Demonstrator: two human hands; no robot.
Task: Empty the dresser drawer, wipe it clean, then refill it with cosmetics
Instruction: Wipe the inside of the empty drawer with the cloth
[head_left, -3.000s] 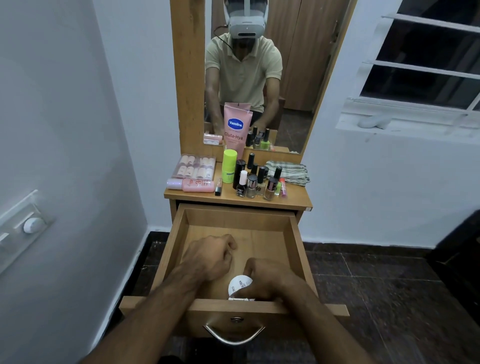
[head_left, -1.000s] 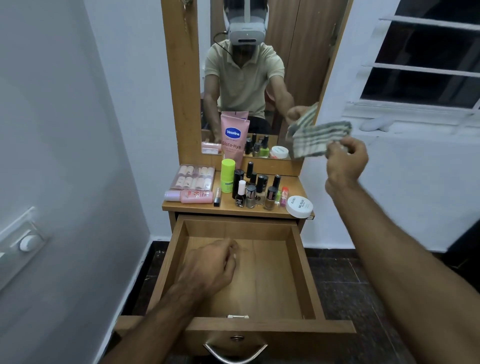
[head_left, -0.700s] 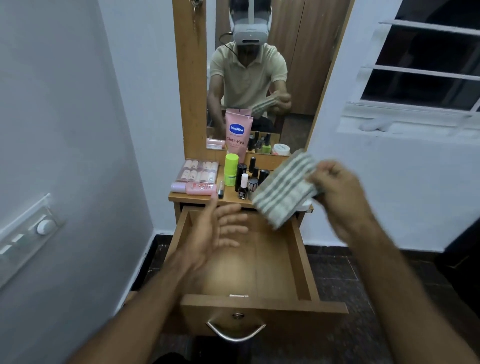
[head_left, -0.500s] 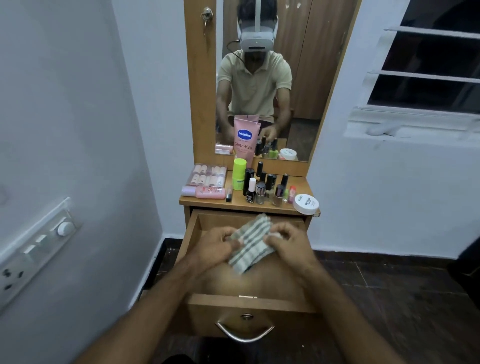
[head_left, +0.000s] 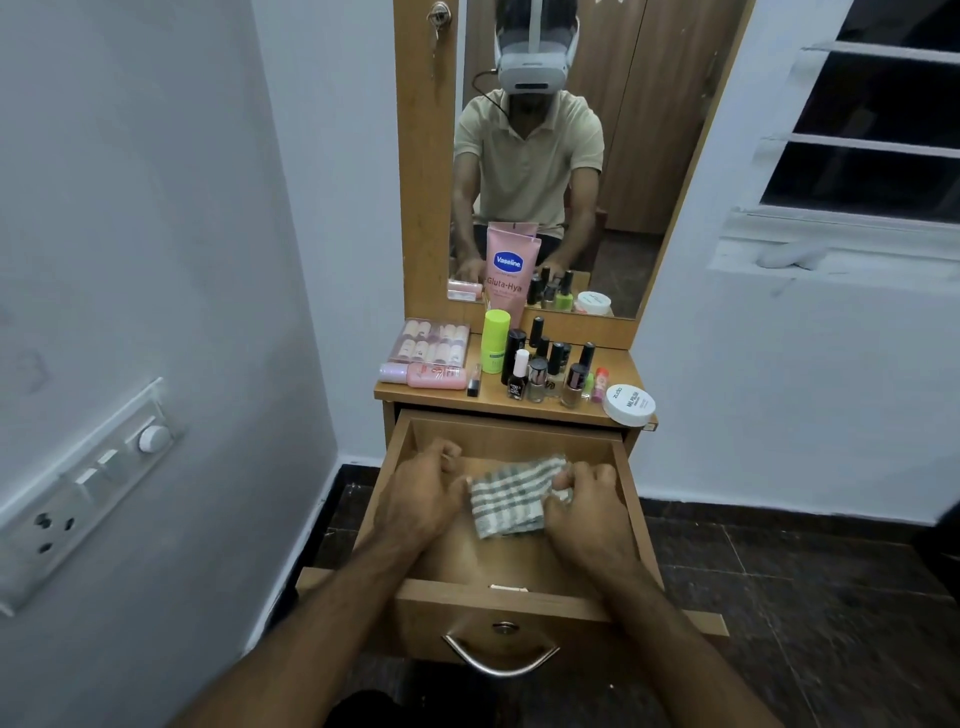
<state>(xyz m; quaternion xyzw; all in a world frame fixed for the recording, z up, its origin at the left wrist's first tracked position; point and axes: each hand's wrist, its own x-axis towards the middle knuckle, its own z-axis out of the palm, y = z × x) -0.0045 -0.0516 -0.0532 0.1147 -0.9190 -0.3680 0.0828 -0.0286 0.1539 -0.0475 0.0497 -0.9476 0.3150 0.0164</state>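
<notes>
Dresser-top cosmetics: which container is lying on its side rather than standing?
The pink tube at the front left, below the clear palette case; the nail polish bottles stand upright.

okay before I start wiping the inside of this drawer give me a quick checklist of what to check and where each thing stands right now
1. Drawer pulled open: ok.
2. Drawer emptied: ok where its floor shows; under the hands, cannot tell.
3. Cloth in a grip: ok, left hand and right hand each hold an edge.
4. Cloth bunched into a wiping pad: not ok, it is stretched between the hands.
5. Cosmetics out of the way: ok, nail polish bottles and white jar stand on the dresser top.
6. Cloth damp or dry: cannot tell.
</notes>
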